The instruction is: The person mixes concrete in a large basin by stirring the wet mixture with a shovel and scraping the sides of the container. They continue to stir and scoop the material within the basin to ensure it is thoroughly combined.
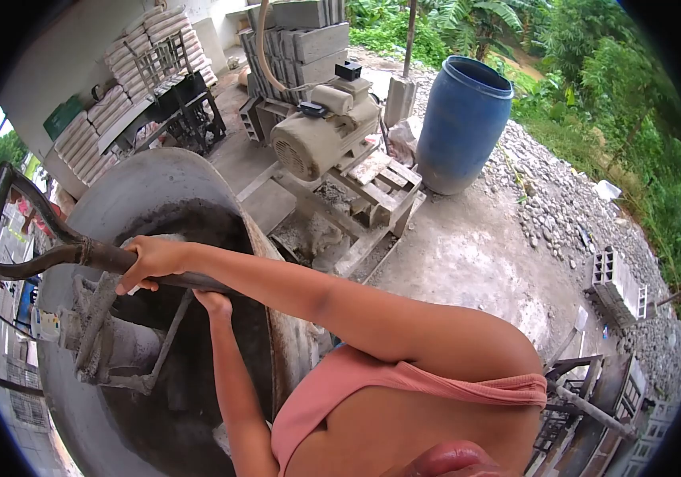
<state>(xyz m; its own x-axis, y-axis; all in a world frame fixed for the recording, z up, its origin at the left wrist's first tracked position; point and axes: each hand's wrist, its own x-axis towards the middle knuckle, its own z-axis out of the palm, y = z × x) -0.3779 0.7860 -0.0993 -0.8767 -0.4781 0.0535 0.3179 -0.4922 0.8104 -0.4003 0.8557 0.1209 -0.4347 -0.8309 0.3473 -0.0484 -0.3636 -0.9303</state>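
A shovel (102, 254) with a dark D-shaped handle lies across the opening of a large grey concrete mixer drum (86, 211), its handle pointing left. My right hand (153, 261) is closed round the shaft close to the handle. Farther along the shaft, my left hand (213, 302) grips it from below, partly covered by my right forearm. The shovel's blade is hidden. Beneath my hands, cement-crusted mixing paddles (122, 350) stand inside the drum, whose inner wall is stained dark.
Beyond the drum, a dusty electric motor (321, 135) sits on a wooden frame (380, 187). Behind it are stacked concrete blocks (301, 48) and piled cement bags (145, 48). A blue barrel (464, 127) stands near gravel (563, 211). Hollow blocks (617, 286) and metal frames (595, 405) lie right.
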